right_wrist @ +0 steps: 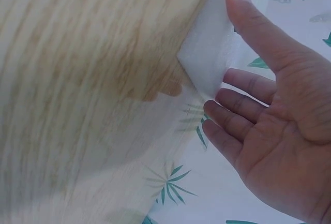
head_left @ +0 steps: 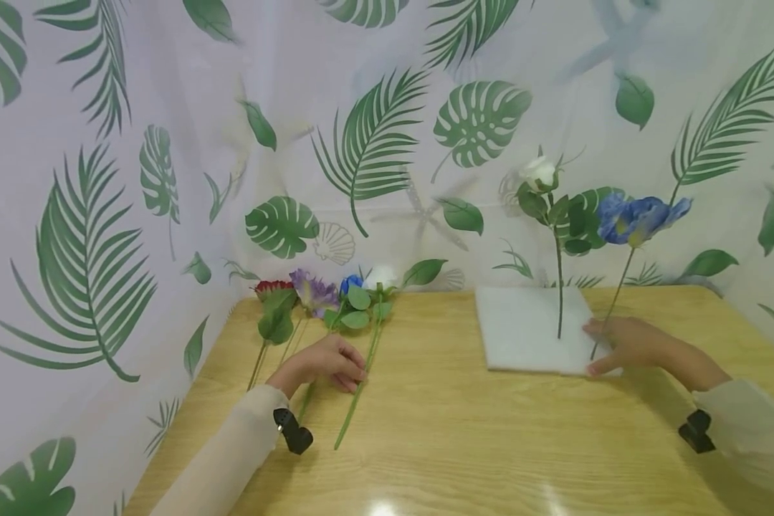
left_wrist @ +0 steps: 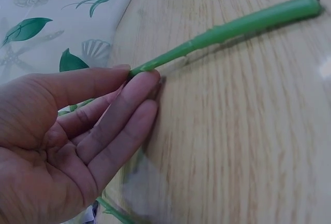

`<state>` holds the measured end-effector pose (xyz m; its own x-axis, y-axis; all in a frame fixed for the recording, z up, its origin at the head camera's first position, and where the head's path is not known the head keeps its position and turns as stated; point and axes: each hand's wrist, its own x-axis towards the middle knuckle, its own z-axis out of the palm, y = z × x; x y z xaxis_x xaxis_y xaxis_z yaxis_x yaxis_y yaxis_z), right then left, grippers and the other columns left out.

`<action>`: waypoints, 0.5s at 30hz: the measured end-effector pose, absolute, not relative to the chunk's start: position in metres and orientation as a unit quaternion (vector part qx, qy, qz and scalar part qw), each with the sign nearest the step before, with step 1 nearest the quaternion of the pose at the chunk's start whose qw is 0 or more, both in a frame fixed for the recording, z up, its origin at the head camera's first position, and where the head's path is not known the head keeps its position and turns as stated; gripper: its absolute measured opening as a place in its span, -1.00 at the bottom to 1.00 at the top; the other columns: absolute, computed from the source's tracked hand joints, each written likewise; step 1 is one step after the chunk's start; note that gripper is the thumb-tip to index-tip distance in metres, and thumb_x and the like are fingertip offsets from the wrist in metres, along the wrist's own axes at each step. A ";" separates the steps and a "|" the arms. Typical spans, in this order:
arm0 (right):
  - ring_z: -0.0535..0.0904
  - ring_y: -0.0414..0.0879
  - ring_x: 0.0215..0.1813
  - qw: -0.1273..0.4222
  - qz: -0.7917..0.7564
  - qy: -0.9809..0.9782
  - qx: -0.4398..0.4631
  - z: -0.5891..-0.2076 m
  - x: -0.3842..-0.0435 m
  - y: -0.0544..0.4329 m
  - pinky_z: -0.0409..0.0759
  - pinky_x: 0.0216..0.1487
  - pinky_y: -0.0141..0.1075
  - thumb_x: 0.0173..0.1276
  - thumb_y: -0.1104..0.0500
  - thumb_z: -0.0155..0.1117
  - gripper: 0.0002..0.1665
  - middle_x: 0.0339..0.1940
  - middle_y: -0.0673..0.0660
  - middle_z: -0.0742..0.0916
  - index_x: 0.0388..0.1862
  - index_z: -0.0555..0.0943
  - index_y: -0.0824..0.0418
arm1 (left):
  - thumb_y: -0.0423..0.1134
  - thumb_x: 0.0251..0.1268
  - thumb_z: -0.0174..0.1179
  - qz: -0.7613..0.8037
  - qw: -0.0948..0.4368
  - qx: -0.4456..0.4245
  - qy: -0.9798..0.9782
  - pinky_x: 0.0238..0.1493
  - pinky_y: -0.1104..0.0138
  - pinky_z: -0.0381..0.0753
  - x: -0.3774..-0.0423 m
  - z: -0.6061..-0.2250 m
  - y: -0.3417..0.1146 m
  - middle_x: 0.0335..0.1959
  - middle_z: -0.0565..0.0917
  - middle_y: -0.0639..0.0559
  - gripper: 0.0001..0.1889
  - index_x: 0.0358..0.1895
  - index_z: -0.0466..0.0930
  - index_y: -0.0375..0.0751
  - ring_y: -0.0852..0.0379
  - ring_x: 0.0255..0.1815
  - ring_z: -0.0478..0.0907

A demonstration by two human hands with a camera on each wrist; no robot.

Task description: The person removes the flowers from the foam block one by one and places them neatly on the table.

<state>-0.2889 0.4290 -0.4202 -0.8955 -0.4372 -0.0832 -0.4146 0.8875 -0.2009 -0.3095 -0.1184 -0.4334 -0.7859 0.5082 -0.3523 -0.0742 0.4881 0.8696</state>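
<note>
My left hand (head_left: pixel 329 362) pinches the green stem (left_wrist: pixel 232 30) of an artificial white flower (head_left: pixel 380 276) between thumb and fingertips; the stem lies at a slant just over the table. At the right, a white foam board (head_left: pixel 522 330) lies flat. A white rose (head_left: pixel 540 174) and a blue flower (head_left: pixel 638 218) stand upright on it, the blue one leaning right. My right hand (head_left: pixel 635 344) is at the board's right edge, thumb and fingers spread apart. In the right wrist view its thumb rests on the foam (right_wrist: pixel 207 43) and its fingers are nearly straight beside the edge.
Left of my left hand lie a red flower (head_left: pixel 274 288), a purple flower (head_left: pixel 314 292) and a small blue flower (head_left: pixel 351 284) with leafy stems. The wooden table (head_left: pixel 438 430) meets a leaf-patterned curtain (head_left: pixel 387 143) at the back and sides.
</note>
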 end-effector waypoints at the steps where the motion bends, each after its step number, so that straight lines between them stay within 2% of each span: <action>1: 0.42 0.58 0.31 0.063 -0.089 0.969 -0.220 -0.422 -0.289 0.429 0.46 0.27 0.35 0.06 -0.17 0.62 0.11 0.31 0.62 0.51 0.30 0.45 0.63 | -0.43 0.30 0.32 0.486 0.299 0.133 0.810 -0.25 0.22 0.82 -0.309 -0.434 -0.119 -0.42 0.78 -0.05 -0.84 -0.15 0.69 -0.49 0.18 -0.52 0.72; 15: 0.43 0.57 0.31 0.073 -0.074 0.970 -0.220 -0.418 -0.287 0.427 0.48 0.26 0.34 0.09 -0.18 0.60 0.11 0.31 0.62 0.51 0.31 0.44 0.63 | -0.41 0.29 0.33 0.461 0.306 0.111 0.825 -0.27 0.23 0.82 -0.312 -0.433 -0.117 -0.44 0.78 -0.01 -0.82 -0.10 0.72 -0.43 0.21 -0.55 0.70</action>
